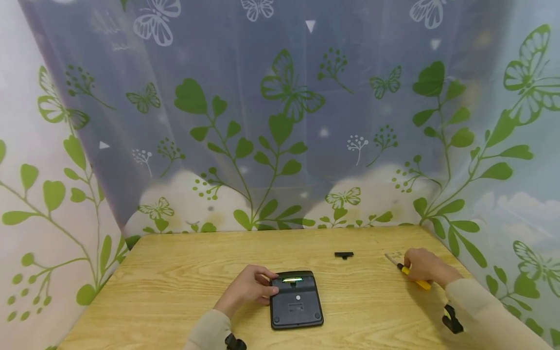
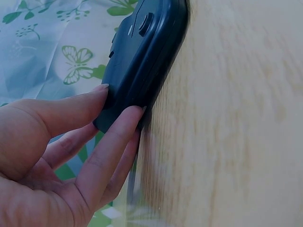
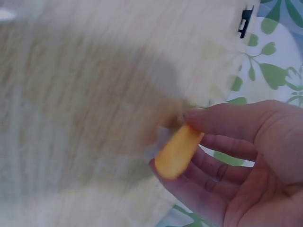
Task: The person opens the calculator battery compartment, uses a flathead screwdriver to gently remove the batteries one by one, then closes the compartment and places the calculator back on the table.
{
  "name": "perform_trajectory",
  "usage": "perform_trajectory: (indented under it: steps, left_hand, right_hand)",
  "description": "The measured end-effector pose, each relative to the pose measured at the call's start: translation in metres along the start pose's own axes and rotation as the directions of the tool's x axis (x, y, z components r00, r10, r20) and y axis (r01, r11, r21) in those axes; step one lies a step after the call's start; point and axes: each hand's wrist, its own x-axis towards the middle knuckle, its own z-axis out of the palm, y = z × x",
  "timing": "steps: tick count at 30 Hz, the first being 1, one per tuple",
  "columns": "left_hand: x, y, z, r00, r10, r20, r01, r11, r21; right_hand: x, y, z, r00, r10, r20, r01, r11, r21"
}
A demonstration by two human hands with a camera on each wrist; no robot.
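the black device (image 1: 296, 311) lies underside-up on the desk (image 1: 175, 311), likely to expose its battery (image 1: 292, 280); the left hand (image 1: 250, 288) pinches its left edge with half-closed fingers, seemingly for steadiness. well right of it, past a small cover (image 1: 344, 254), the right hand's (image 1: 428, 267) fingers curl around a screwdriver (image 1: 423, 284).

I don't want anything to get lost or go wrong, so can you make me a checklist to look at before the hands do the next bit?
1. Black gadget lying back side up on the table: ok.
2. Gadget held steady: ok, the left hand grips its edge.
3. Battery in its slot: ok, it shows there.
4. Little black cover on the gadget: not ok, it lies apart on the table.
5. Yellow screwdriver in the right hand: ok.
6. All screws there: cannot tell, the bits near the screwdriver's tip are too small.
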Motion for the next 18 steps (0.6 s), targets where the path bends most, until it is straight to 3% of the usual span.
perform_trajectory:
  steps: [3,9,14,18]
  left_hand:
    - [-0.001,0.000,-0.001,1.000,0.005,0.002,-0.005,1.000,-0.001]
    - [-0.002,0.001,-0.001,1.000,0.008,0.003,-0.008,1.000,-0.006]
    - [-0.003,0.002,-0.002,1.000,0.005,0.006,-0.005,1.000,-0.006]
    - [-0.003,0.002,-0.001,1.000,0.004,0.007,-0.004,1.000,-0.003]
  right_hand:
    - [0.001,-0.005,-0.004,0.999,-0.042,-0.002,0.042,0.999,-0.020]
    - [0.003,-0.025,-0.020,0.990,-0.066,0.127,0.061,0.997,0.048]
    - [0.003,-0.054,-0.038,0.971,-0.182,0.156,0.180,0.983,0.026]
    - [0.000,-0.076,-0.046,0.959,-0.230,0.165,0.233,0.972,0.001]
